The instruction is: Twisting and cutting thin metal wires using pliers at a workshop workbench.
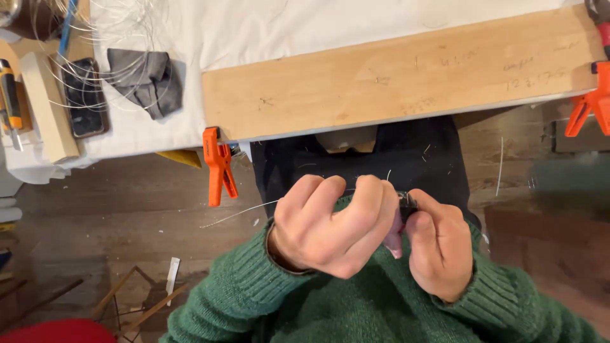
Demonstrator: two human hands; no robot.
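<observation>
I see my left hand (pixel 330 232) curled closed around a thin wire (pixel 238 214) whose long axis runs out leftward, while my right hand (pixel 438 251), just beside it, pinches a small dark tool (pixel 407 205) at the wire's near end.

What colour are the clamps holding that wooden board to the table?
Orange: the clamps grip the wooden board, seen in the head view.

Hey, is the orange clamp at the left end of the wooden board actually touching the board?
Touching. The head view shows the orange clamp with its jaws closed over the near left corner of the wooden board, its handles hanging below the table edge.
</observation>
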